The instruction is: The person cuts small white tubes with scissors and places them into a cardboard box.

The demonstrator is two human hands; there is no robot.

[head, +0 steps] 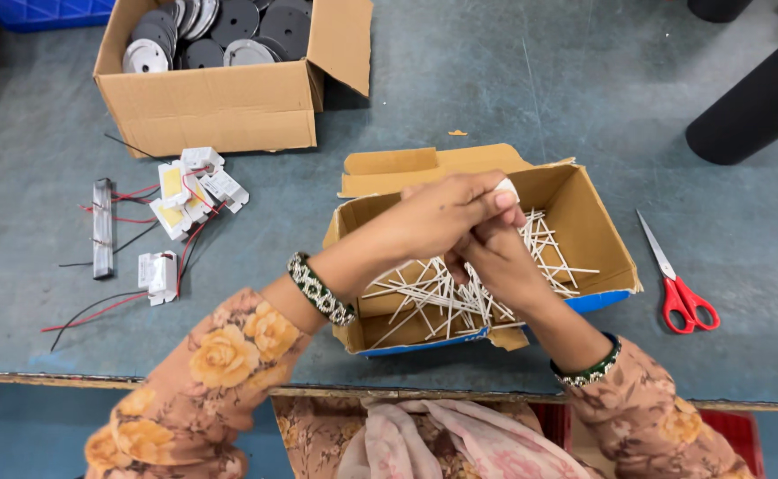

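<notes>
**A:** Watching both hands meet over the small open carton (584, 232) at the middle of the bench. My left hand (438, 217) is closed, fingertips pinched on a small white piece (506, 186) at the top of the grip. The right hand (495, 262) sits just under it, curled, touching the left; I cannot tell whether it holds anything of its own.

**B:** Where is the stock?

**A:** The thin white sticks (442, 297) lie loose in a heap inside that carton, right under the hands. I judge the step in hand as fitting or working the white piece between both hands.

**B:** And what does the next move call for?

**A:** A steady pinch, I think, and the hands kept over the carton so nothing drops on the bench.

**B:** Anything else around?

**A:** Red-handled scissors (680, 286) to the right, a larger carton of dark and silvery discs (220, 35) up left, small white modules with red and black wires (189, 191) beside it, a black tube (753, 106) far right
</notes>
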